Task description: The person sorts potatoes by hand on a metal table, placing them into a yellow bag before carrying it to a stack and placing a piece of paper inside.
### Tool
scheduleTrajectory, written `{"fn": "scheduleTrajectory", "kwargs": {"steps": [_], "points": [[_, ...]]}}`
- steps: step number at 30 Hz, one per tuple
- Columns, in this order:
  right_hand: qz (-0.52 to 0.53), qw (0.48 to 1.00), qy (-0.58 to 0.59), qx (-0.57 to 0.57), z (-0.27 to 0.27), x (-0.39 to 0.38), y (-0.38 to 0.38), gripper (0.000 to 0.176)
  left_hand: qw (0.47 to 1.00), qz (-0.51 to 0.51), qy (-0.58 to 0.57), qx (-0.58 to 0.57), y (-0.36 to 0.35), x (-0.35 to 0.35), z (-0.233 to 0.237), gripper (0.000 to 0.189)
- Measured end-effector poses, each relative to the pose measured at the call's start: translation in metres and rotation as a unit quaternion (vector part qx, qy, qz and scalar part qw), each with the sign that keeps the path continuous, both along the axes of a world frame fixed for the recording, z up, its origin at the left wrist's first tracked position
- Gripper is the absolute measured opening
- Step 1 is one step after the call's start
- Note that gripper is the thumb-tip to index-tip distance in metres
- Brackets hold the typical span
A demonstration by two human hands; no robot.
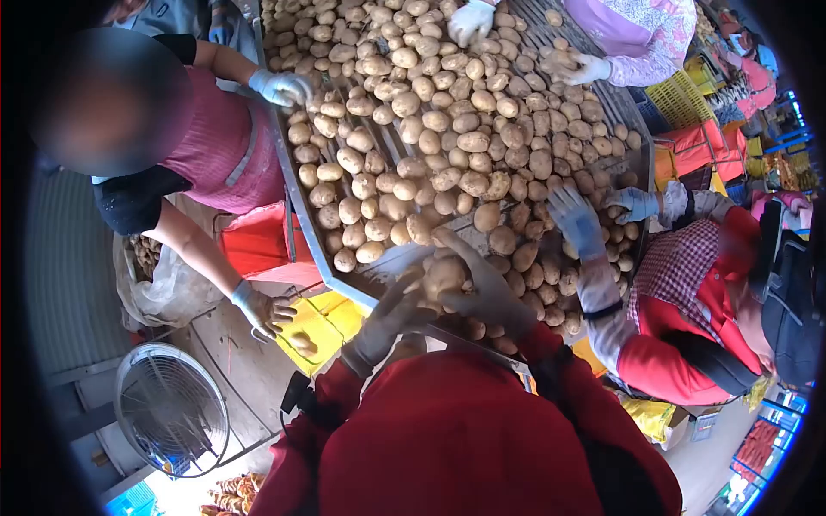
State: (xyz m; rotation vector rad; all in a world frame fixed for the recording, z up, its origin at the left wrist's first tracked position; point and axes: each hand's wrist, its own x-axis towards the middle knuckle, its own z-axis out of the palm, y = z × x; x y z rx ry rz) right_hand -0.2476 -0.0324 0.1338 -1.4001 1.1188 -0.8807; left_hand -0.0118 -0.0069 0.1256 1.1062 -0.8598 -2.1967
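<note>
Potatoes [430, 120] are spread thickly over a slatted metal sorting table [301, 206]. At its near edge, my left hand [387, 320], in a grey glove, is beside a blurred potato [444, 277], its fingers curved toward it. My right hand [489, 288], also gloved in grey, curls round the other side of that potato, with the fingers partly smeared. The potato is between both hands, just above the table's near end. More potatoes lie directly right of my right hand.
A co-worker at the left reaches over a yellow crate [320, 331]. Another worker's gloved hand [578, 225] is close on the right. Further gloved hands are at the far side. A round fan [172, 411] stands lower left; a red crate [258, 241] is beside the table.
</note>
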Motion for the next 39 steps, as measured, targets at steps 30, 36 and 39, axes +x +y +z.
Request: {"fn": "scheduleTrajectory", "kwargs": {"steps": [30, 36, 39], "points": [[-0.143, 0.981, 0.106, -0.073, 0.014, 0.092, 0.067, 0.038, 0.83, -0.071, -0.32, -0.451, 0.024, 0.026, -0.015, 0.081], [-0.185, 0.979, -0.078, 0.045, -0.022, 0.061, 0.051, 0.019, 0.829, -0.087, -0.256, -0.491, 0.026, 0.033, 0.023, 0.071], [-0.236, 0.967, -0.053, 0.076, -0.005, 0.042, 0.043, 0.02, 0.965, 0.012, -0.067, -0.254, 0.024, 0.03, 0.034, 0.07]]}}
